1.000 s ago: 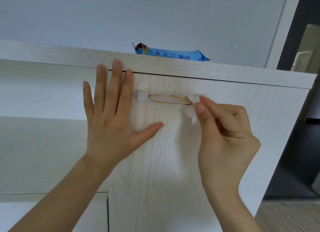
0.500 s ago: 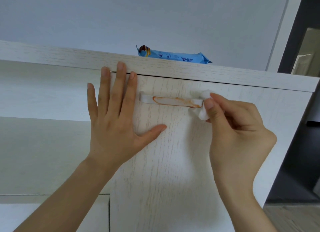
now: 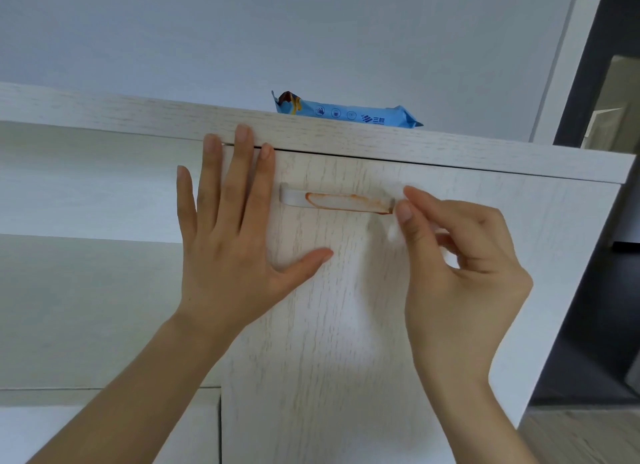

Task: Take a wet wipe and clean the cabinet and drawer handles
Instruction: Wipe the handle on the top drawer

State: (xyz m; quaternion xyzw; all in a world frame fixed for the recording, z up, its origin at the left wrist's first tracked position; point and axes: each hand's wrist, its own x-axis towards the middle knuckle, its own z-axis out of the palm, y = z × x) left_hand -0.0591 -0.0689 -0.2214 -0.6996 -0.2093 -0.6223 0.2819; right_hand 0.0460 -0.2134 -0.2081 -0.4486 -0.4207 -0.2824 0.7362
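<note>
A white bar handle [image 3: 332,201] sits on the pale wood cabinet door [image 3: 346,325], smeared with an orange-red stain along most of its length. My left hand [image 3: 235,242] lies flat and open on the door just left of the handle, fingertips at the door's top edge. My right hand [image 3: 457,266] pinches a small white wet wipe [image 3: 394,233] between thumb and forefinger at the handle's right end. Most of the wipe is hidden behind my thumb.
A blue wet wipe pack [image 3: 346,112] lies on the cabinet top [image 3: 138,117]. An open shelf recess [image 3: 86,255] is left of the door. A dark doorway [image 3: 606,221] lies to the right, and wood floor [image 3: 581,439] shows at bottom right.
My right hand slid the wipe rightward along the handle to its right end. The left hand stayed pressed on the door. The stain still shows on the handle.
</note>
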